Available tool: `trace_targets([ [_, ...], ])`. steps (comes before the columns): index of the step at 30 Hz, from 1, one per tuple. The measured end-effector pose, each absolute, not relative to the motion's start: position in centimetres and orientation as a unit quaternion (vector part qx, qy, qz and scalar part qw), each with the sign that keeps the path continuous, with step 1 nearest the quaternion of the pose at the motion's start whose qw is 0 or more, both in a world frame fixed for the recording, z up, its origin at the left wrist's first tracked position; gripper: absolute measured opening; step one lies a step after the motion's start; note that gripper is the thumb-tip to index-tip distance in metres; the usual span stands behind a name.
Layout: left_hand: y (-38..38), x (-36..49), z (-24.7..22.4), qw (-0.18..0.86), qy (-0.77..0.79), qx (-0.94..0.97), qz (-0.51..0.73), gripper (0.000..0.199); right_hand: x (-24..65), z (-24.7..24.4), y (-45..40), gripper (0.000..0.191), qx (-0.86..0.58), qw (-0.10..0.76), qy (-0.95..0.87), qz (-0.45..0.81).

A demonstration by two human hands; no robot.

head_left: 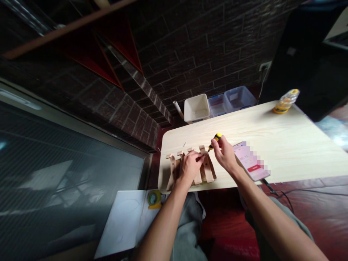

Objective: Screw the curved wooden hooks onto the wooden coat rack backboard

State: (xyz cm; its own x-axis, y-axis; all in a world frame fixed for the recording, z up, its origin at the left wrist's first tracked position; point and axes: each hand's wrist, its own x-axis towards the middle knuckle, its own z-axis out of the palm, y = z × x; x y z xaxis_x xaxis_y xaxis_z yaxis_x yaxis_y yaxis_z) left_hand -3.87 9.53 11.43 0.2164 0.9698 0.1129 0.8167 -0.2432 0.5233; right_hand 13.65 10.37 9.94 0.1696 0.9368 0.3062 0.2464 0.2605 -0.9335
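My right hand [224, 154] is wrapped round a yellow and black screwdriver [216, 137], its shaft slanting down toward the top of a light wooden rack [208, 173]. The rack has several upright slats with hooked ends, and small dark holes show in some of them. Over its middle lies my left hand [191, 165], its fingertips pinched together beside the right-hand slats. Whatever those fingertips grip is too small to make out. The screwdriver's tip is close to the rightmost slats; whether it touches anything cannot be seen.
The rack lies at the left end of a pale wooden table [293, 148]. A phone [251, 163] with a cable is right of my right arm. A clear bottle with yellow parts [285, 102] stands at the far right. Beyond the back edge are a white bin [197, 108] and clear plastic boxes [239, 98].
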Motion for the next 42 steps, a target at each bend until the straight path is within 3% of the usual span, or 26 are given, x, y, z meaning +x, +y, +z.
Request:
trace_targets([
  [8, 9.3, -3.8, 11.6, 0.186, 0.578, 0.767, 0.208, 0.010, 12.8, 9.5, 10.8, 0.030, -0.531, 0.514, -0.611, 0.284],
  [31, 9.4, -3.9, 11.6, 0.186, 0.576, 0.772, 0.193, 0.017, 12.7, 10.1, 10.5, 0.028, -0.464, 0.504, -0.677, 0.270],
  [36, 9.4, -3.9, 11.4, 0.163, 0.577, 0.777, 0.192, 0.022, 13.0, 11.0, 10.4, 0.017, -0.402, 0.491, -0.727, 0.261],
  [42, 9.4, -4.0, 11.3, 0.161, 0.570, 0.780, 0.204, 0.018, 13.1, 11.2, 10.4, 0.018, -0.388, 0.486, -0.735, 0.272],
])
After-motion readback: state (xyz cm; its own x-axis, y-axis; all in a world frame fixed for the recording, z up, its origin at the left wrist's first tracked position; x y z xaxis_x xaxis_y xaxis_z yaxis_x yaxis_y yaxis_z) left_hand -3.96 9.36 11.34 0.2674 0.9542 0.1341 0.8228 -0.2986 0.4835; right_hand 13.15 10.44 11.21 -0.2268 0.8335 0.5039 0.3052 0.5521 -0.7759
